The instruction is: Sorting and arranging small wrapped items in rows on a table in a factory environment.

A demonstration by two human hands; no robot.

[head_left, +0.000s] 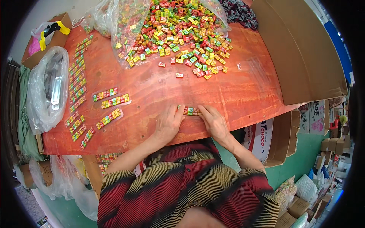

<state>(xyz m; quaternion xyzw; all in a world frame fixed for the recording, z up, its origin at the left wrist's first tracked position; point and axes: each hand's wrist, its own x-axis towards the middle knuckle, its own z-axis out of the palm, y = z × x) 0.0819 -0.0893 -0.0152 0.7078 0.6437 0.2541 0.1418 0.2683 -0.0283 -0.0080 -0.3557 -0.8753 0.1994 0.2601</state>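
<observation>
Close to the table's near edge lies a short row of small coloured boxes (pixel 191 111), red, green and yellow, set side by side. My left hand (pixel 169 123) grips its left end, fingers curled and thumb toward the row. At the right end my right hand (pixel 215 122) closes its thumb and fingers on the same row. Whether a clear tray lies under the boxes is hard to make out between my hands. Beyond them a big heap of the same small boxes (pixel 178 28) spills across the table, with several loose ones (pixel 180 75) nearest me.
Filled strips (pixel 108 118) lie to my left, beside a long column of more strips (pixel 77 81). A clear plastic bag (pixel 47 91) with shiny trays hangs at the table's left edge. A tall cardboard sheet (pixel 304 53) borders the right side. Plastic film (pixel 129 34) partly covers the heap.
</observation>
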